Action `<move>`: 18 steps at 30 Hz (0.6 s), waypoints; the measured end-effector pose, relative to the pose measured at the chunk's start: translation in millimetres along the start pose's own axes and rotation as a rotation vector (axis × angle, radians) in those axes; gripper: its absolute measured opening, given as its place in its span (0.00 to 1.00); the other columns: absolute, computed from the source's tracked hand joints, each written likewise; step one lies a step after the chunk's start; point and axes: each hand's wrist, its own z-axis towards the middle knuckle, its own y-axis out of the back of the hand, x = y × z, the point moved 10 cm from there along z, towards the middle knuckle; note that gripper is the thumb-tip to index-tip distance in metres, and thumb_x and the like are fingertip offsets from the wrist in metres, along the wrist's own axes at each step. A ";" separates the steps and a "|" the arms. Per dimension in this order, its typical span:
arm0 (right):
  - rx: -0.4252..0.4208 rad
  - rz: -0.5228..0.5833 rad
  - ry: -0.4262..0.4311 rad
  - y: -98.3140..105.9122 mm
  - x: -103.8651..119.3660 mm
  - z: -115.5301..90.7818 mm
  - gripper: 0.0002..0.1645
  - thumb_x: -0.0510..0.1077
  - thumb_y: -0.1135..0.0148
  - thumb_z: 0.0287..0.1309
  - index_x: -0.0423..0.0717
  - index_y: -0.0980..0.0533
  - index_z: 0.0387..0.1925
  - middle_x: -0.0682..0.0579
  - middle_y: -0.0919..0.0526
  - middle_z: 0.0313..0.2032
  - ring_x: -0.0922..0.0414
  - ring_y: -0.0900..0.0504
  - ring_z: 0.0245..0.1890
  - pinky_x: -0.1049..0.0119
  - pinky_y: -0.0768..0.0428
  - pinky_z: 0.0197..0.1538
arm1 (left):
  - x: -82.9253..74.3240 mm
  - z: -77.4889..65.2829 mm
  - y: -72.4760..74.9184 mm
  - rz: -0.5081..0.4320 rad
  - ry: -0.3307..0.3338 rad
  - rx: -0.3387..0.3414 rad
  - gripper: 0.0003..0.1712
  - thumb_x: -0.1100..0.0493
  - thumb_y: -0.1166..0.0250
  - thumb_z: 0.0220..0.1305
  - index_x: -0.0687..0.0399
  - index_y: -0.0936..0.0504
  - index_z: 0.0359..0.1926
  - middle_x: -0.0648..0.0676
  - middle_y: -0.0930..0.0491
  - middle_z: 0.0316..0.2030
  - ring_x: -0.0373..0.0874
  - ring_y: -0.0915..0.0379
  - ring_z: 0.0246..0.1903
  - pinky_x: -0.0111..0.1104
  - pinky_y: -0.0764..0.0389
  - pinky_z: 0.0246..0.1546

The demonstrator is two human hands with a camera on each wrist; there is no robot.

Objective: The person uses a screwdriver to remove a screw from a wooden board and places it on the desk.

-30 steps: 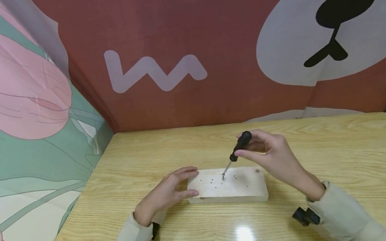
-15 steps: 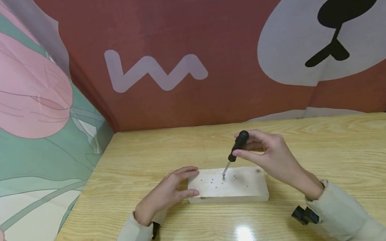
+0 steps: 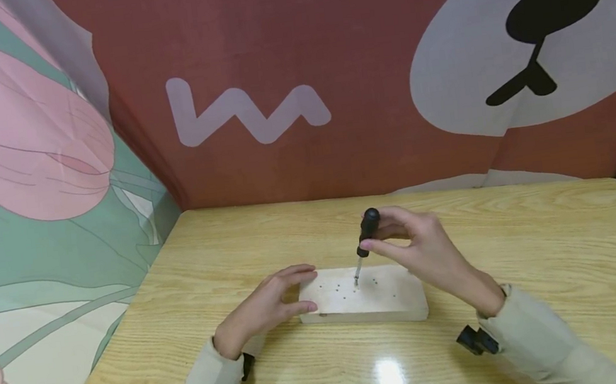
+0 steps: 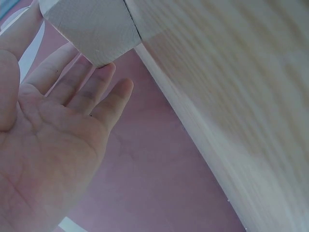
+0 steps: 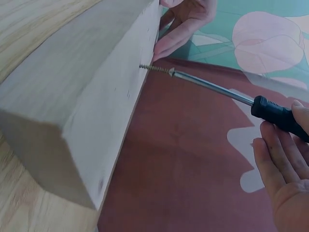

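Note:
A pale wooden block (image 3: 372, 306) with several small holes in its top face lies on the table. At its left end, my left hand (image 3: 266, 305) holds it, thumb at the near edge and fingers at the far edge. My right hand (image 3: 428, 248) grips the black handle of a screwdriver (image 3: 368, 228) between thumb and fingers. The screwdriver leans slightly right above the block. In the right wrist view its shaft meets the head of a screw (image 5: 155, 68), whose tip is in the block's face and most of whose thread shows.
The light wood-grain table (image 3: 547, 241) extends around the block on all sides. Behind it hangs a red printed cloth (image 3: 294, 168), and a floral cloth (image 3: 36, 261) covers the left side. Small black devices (image 3: 476, 340) sit at both wrists.
My right hand has shifted left, and the screwdriver handle has swung left with it, so the tool stands more upright. The left hand and the block have stayed in place.

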 end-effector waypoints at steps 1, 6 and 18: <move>0.000 0.004 0.000 -1.6 0.3 0.5 0.20 0.33 0.26 0.51 0.43 0.20 0.47 0.53 0.11 0.35 0.64 0.13 0.35 0.72 0.15 0.45 | 0.2 0.2 -0.1 0.000 0.002 0.000 0.36 0.45 0.35 0.66 0.57 0.29 0.69 0.55 0.32 0.70 0.53 0.38 0.71 0.48 0.31 0.68; 0.009 0.016 -0.008 -11.2 0.8 2.2 0.18 0.36 0.26 0.52 0.46 0.18 0.46 0.55 0.11 0.35 0.64 0.13 0.36 0.68 0.14 0.46 | 0.4 0.8 -0.1 -0.008 0.004 0.002 0.36 0.46 0.34 0.65 0.57 0.28 0.69 0.56 0.32 0.70 0.53 0.37 0.71 0.48 0.31 0.68; -0.017 0.021 -0.018 -20.9 1.4 4.1 0.17 0.37 0.23 0.48 0.44 0.19 0.40 0.58 0.13 0.33 0.65 0.16 0.34 0.66 0.14 0.44 | -1.6 1.4 0.2 -0.003 -0.014 0.004 0.35 0.47 0.34 0.66 0.58 0.28 0.68 0.57 0.32 0.70 0.54 0.37 0.71 0.48 0.30 0.68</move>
